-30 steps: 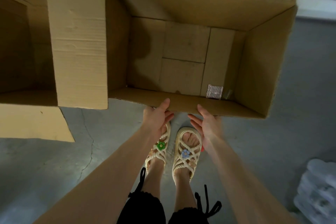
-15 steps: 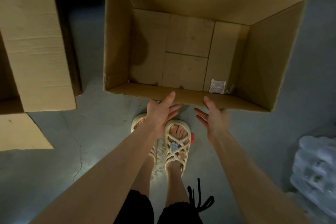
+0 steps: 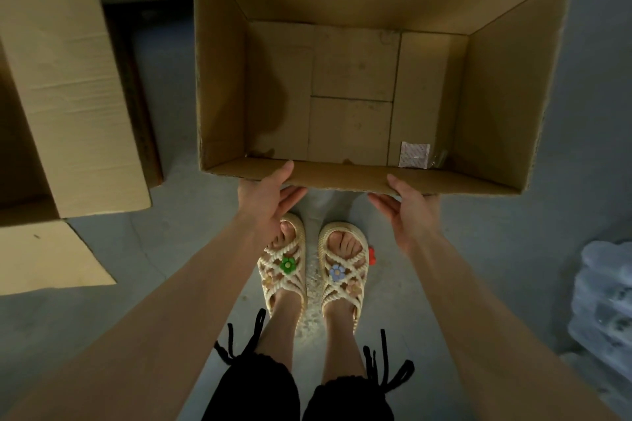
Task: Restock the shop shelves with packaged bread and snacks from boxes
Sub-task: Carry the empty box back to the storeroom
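A large open cardboard box is in front of me above the grey floor, with its near wall at my hands. Its bottom is bare except for a small silvery sachet in the near right corner. My left hand pinches the near wall left of centre, thumb over the rim and fingers on the outside. My right hand pinches the same wall further right in the same way. No bread or snack packs are in view.
A second cardboard box lies at the left with a loose flap on the floor. A plastic-wrapped pack of bottles sits at the right edge. My sandalled feet stand on the concrete just below the box.
The box has drawn away from the left-hand box, opening a gap of floor between them. My hands have spread further apart along its near wall.
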A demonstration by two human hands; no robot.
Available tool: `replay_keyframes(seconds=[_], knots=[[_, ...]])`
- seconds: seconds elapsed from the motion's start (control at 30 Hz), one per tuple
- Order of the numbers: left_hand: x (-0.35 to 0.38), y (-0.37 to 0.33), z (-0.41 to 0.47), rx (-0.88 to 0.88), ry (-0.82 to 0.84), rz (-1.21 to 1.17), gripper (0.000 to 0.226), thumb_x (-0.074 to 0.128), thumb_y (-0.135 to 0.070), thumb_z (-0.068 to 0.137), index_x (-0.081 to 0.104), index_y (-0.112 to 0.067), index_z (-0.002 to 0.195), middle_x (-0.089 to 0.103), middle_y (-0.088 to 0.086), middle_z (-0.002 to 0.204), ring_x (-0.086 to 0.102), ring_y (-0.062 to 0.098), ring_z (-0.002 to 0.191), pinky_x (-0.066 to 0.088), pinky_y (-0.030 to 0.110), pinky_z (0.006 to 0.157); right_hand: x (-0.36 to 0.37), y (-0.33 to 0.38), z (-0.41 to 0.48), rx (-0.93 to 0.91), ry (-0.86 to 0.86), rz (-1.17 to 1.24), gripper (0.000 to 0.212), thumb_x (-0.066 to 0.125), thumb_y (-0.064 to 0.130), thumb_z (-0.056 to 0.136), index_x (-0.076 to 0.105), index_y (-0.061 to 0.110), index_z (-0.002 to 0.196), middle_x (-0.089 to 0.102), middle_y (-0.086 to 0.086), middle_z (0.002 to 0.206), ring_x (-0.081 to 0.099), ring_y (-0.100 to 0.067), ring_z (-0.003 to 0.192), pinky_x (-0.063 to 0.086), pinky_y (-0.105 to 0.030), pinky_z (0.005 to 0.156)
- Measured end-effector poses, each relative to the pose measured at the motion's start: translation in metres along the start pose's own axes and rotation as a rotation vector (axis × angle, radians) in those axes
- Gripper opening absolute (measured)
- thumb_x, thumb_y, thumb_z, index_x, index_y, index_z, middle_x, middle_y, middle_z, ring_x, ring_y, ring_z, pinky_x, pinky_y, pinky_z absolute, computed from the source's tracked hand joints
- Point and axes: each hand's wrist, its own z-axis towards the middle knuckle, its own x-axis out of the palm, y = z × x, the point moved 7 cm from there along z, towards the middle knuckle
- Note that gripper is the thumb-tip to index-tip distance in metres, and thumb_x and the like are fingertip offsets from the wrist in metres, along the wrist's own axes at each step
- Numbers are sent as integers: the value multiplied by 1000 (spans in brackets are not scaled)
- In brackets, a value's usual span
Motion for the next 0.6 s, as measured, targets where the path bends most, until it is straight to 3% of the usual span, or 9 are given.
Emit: replay_keyframes(seconds=[0.37,0.6], knots=[[2,-5,-72,21,15,-86,43,64,-1,89,50,-9,129,67,13,116,71,23,90,60,28,63,-16,33,-62,-69,11,-18,46,62,0,89,42,10,129,64,-12,110,72,-28,86,61,-36,71],[-6,-20,-154,55,21,-118,42,65,-4,88,51,-13,127,68,11,116,71,25,94,60,30,67,-27,62,-136,-48,18,-29,46,65,1,88,42,15,126,64,-12,115,72,-28,84,62,-37,67]])
